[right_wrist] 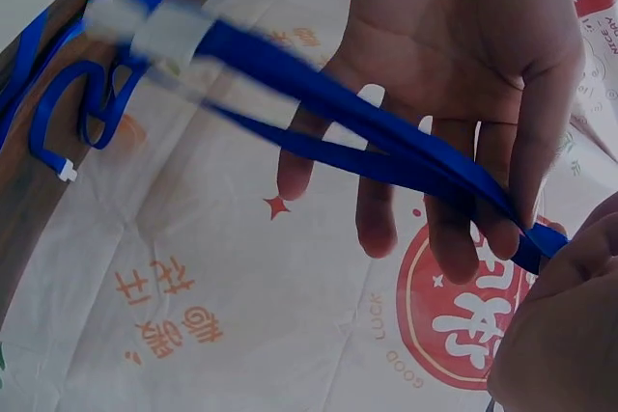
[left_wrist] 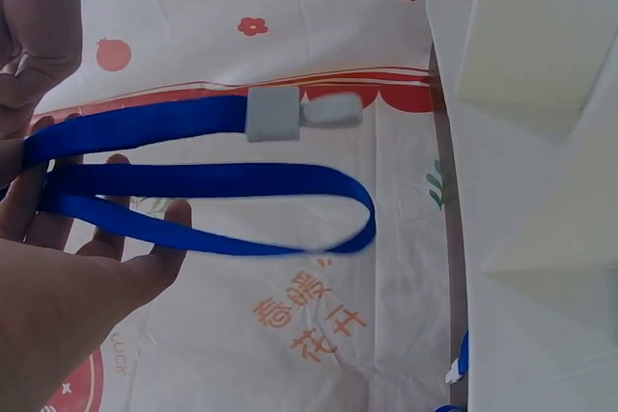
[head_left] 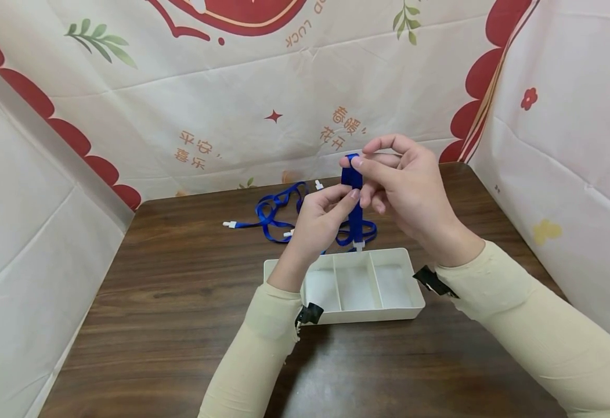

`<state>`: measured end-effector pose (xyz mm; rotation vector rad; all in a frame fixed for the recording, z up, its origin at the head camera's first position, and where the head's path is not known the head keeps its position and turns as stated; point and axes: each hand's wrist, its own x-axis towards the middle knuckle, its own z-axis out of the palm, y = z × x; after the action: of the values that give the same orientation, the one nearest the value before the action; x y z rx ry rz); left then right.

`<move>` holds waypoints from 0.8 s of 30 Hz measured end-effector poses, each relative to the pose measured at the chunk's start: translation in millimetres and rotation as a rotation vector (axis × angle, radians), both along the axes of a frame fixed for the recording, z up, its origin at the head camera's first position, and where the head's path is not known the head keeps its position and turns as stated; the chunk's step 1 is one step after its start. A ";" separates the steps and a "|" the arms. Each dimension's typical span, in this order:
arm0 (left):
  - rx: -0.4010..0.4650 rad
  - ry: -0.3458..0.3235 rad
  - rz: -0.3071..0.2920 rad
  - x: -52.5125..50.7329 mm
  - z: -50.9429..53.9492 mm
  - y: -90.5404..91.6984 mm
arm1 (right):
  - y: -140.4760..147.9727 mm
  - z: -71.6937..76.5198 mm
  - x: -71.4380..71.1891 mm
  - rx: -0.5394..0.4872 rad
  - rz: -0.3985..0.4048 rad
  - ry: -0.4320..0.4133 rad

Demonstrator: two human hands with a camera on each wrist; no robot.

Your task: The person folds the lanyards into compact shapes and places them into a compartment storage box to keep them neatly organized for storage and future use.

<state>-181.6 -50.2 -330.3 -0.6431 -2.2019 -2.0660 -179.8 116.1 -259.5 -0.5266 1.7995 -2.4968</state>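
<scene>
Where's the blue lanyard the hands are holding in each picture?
Head: the blue lanyard is just right of centre.
Left wrist: from the left side to past the middle.
Right wrist: slanting from upper left to lower right.
Shared landmark: the orange writing beside it in the head view.

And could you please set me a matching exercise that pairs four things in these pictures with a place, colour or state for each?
Column one:
1. held lanyard
2. divided tray
3. table
4. loose lanyards

Column two:
A. brown, with a wood-grain look
B. lying in a tangle, with white clips showing
C. pinched and raised in the air
D. off-white, with upright partitions inside

Right pairs: 1-C; 2-D; 3-A; 4-B
</scene>
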 end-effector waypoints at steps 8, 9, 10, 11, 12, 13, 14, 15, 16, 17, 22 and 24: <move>0.005 -0.042 -0.050 0.1 -6.2 1.9 | -1.6 -0.8 0.5 0.037 -0.032 0.047; 0.001 -0.044 -0.052 -0.1 -7.0 1.9 | -1.9 -1.1 0.5 0.043 -0.031 0.055; -0.002 -0.045 -0.055 -0.4 -7.6 1.9 | -2.0 -1.4 0.6 0.049 -0.031 0.062; -0.007 -0.048 -0.055 -0.4 -7.7 2.0 | -2.2 -1.6 0.6 0.052 -0.029 0.067; -0.008 -0.053 -0.058 -0.5 -8.0 1.9 | -2.4 -1.7 0.7 0.054 -0.027 0.071; -0.009 -0.057 -0.060 -0.3 -7.9 1.8 | -2.5 -1.8 0.7 0.060 -0.028 0.074; -0.006 -0.061 -0.065 -0.3 -8.1 1.8 | -2.7 -2.0 0.7 0.063 -0.029 0.077; -0.003 -0.064 -0.070 -0.1 -8.1 2.0 | -2.8 -2.1 0.6 0.067 -0.030 0.079; 0.003 -0.066 -0.077 0.1 -8.2 2.3 | -3.0 -2.3 0.5 0.066 -0.028 0.079; 0.012 -0.068 -0.085 0.1 -8.5 2.7 | -3.1 -2.4 0.4 0.064 -0.026 0.080; 0.051 -0.068 -0.114 -0.2 -11.0 4.8 | -3.8 -3.0 0.0 0.063 -0.020 0.083; 0.051 -0.061 -0.115 0.0 -12.1 5.2 | -3.8 -2.9 0.1 0.070 -0.025 0.086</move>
<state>-181.6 -45.0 -342.4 -0.7282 -2.1840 -2.2179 -179.6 112.3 -262.4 -0.6208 1.9271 -2.4526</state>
